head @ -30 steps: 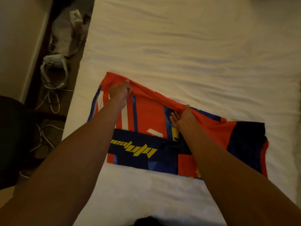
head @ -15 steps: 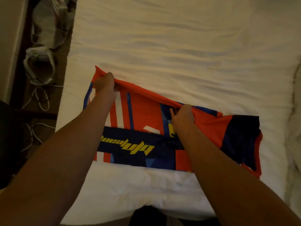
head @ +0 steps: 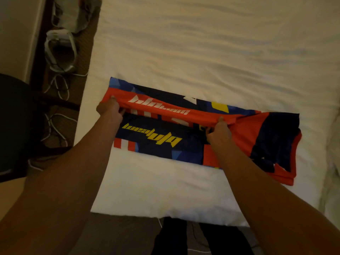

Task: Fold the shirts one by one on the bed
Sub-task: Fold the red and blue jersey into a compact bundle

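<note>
A red, navy and blue sports shirt (head: 158, 144) with yellow lettering lies across the near part of the white bed (head: 211, 48). Its far half is turned over toward me, showing white lettering on a red band. My left hand (head: 110, 109) grips the folded red edge at the shirt's left end. My right hand (head: 219, 131) pinches the same edge near the middle right. The shirt's right end (head: 276, 142) lies flat, navy and red.
The bed's near edge runs across the bottom, with dark trouser legs (head: 198, 238) below it. On the floor at left lie a white headset (head: 60, 50), white cables (head: 58, 89) and a plastic bag (head: 73, 13). A dark chair (head: 16, 126) stands left.
Both hands have pulled the shirt's far edge toward me, folding the far half over the near half. The white lettering now shows on top.
</note>
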